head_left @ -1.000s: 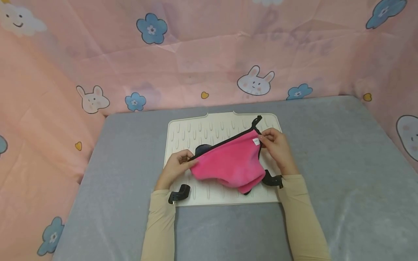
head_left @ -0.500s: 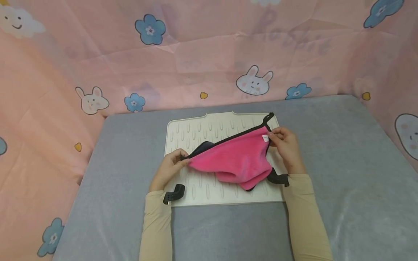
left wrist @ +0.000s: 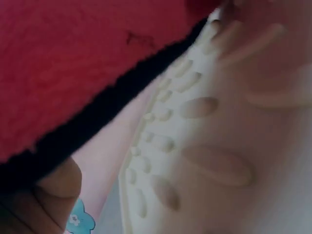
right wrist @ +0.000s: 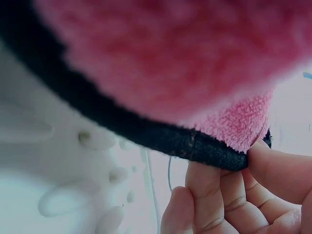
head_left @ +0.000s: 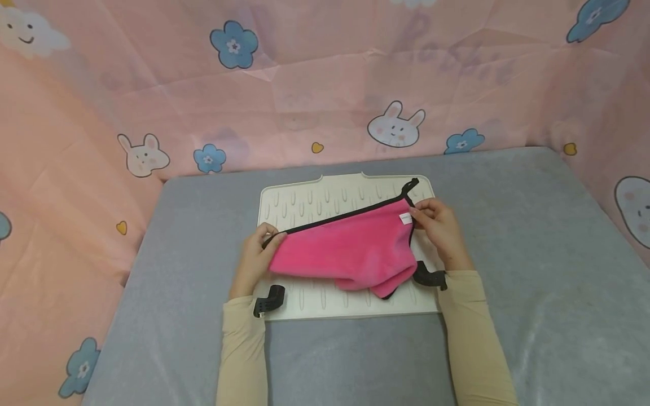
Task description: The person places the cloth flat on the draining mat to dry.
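Observation:
Between the two hands a pink plush cleaning cloth point(head_left: 345, 248) with black edging is stretched above a cream ridged mat point(head_left: 304, 301). My left hand point(head_left: 254, 254) pinches its left corner, thumb on top. The right hand point(head_left: 439, 228) grips the upper right edge beside a small white label point(head_left: 405, 218). A black hanging loop point(head_left: 410, 185) sticks up from that corner. The cloth's lower right part droops in folds. In the right wrist view, thumb and fingers point(right wrist: 273, 165) pinch the black border. The left wrist view has the cloth point(left wrist: 87, 63) overhead and fingertips point(left wrist: 66, 180) below its border.
The mat lies on a grey cloth-covered table point(head_left: 533, 270). A pink printed curtain point(head_left: 304, 84) hangs behind and at both sides. Black wrist mounts point(head_left: 269, 300) sit on both sleeves.
The left hand has moved left and slightly up, pulling the cloth's top edge straighter. The dark piece behind that edge is hidden now. The right hand shifted right, then slightly back.

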Demonstrator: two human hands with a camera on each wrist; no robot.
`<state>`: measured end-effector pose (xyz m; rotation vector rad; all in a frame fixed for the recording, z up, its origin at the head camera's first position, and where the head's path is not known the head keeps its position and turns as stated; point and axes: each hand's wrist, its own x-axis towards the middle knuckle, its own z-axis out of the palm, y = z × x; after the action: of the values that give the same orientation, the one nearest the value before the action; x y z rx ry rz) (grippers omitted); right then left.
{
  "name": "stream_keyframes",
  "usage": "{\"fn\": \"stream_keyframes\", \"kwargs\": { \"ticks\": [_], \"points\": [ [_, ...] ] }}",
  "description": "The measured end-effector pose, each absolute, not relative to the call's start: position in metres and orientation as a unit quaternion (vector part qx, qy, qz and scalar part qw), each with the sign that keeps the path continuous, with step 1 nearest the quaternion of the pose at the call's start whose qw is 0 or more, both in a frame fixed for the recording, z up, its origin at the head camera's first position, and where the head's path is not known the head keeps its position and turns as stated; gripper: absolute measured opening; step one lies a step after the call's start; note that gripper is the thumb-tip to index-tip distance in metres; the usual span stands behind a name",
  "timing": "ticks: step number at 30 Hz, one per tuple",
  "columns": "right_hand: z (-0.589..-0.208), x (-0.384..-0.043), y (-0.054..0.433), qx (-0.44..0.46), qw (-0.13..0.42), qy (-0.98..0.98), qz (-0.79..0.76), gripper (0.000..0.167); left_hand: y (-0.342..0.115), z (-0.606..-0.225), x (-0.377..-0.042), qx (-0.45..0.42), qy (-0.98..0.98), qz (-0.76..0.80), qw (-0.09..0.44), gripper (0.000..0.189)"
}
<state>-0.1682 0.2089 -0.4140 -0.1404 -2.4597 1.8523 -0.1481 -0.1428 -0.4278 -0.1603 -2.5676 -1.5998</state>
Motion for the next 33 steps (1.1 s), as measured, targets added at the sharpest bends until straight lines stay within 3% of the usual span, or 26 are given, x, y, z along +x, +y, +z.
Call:
{"fn": "stream_keyframes", "kwargs": {
  "ticks": [5, 10, 14, 17, 21, 27, 33],
  "points": [
    [-0.416, -0.169, 0.206, -0.047, 0.025, -0.789, 0.612, 0.020, -0.147, -0.425, -0.148, 0.021, -0.797, -0.603, -0.013, 0.020],
    [-0.419, -0.169, 0.209, -0.079, 0.041, -0.804, 0.588, 0.021, -0.155, -0.431, -0.148, 0.003, -0.793, -0.593, -0.138, 0.028],
    [-0.422, -0.169, 0.212, -0.095, 0.054, -0.822, 0.559, 0.022, -0.161, -0.435, -0.146, -0.022, -0.781, -0.594, -0.189, 0.033],
    [-0.423, -0.170, 0.212, -0.097, 0.055, -0.828, 0.550, 0.022, -0.161, -0.437, -0.147, -0.032, -0.780, -0.597, -0.186, 0.032],
    [-0.421, -0.169, 0.214, -0.083, 0.025, -0.831, 0.549, 0.025, -0.155, -0.439, -0.151, 0.004, -0.794, -0.595, -0.127, 0.022],
    [-0.415, -0.163, 0.225, -0.019, -0.126, -0.856, 0.501, 0.033, -0.144, -0.441, -0.154, 0.101, -0.802, -0.587, -0.039, 0.020],
    [-0.411, -0.158, 0.234, 0.044, -0.235, -0.838, 0.491, 0.023, -0.147, -0.440, -0.153, 0.089, -0.796, -0.596, -0.056, 0.023]
  ]
}}
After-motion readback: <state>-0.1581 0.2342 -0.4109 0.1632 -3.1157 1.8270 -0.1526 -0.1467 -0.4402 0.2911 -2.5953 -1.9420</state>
